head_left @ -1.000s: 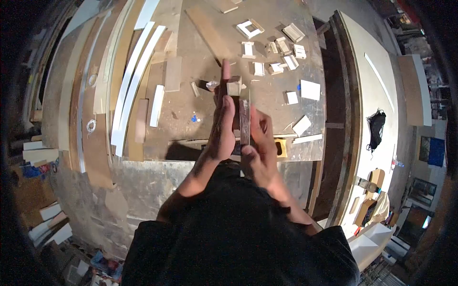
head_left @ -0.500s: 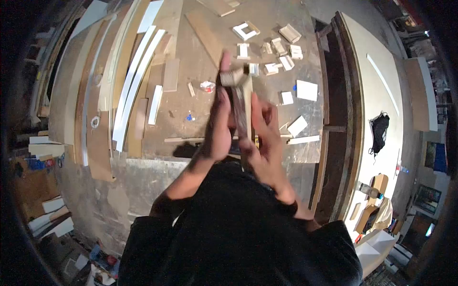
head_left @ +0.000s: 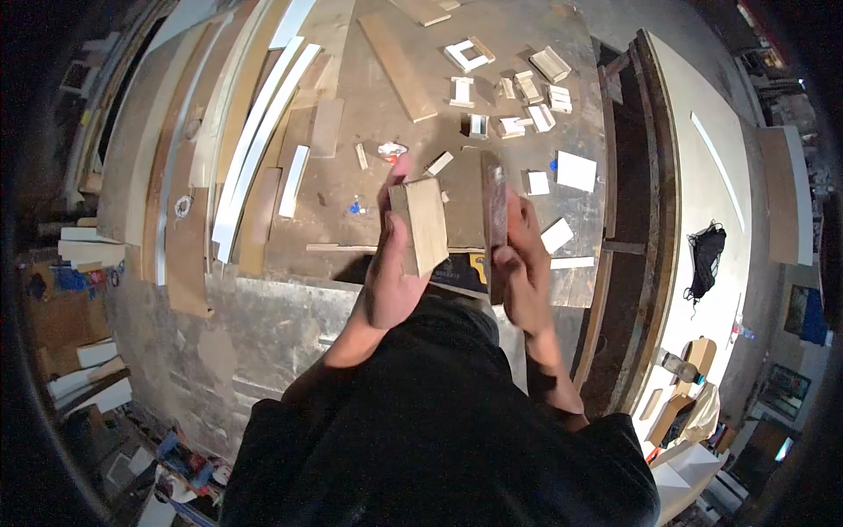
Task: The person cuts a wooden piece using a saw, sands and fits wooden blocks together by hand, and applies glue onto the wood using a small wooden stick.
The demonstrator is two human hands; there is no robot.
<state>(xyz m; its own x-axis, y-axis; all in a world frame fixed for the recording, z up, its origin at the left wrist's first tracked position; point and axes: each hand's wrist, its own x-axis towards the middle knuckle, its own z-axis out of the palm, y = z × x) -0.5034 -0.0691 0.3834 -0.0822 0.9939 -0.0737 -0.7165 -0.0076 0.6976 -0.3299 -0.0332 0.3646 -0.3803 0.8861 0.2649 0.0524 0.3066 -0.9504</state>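
My left hand grips a pale wooden block in front of my chest, its flat face tilted toward the right. In my right hand is a narrow, flat, brown-grey strip, held upright; its exact kind cannot be made out. A gap separates the strip from the block. Below and between them, at the table's near edge, lies a black tool with yellow on it, partly covered by the block and my right hand. A small wooden piece rests on the table beyond the block.
Several small wooden assemblies lie at the back right of the worktable. Long boards and white strips cover its left side. White pieces sit at the right. Beyond a gap, a pale side bench bears a black cloth item.
The strip in my right hand was against the wooden block and has moved right, away from it. My left hand has turned the block so its flat face shows.
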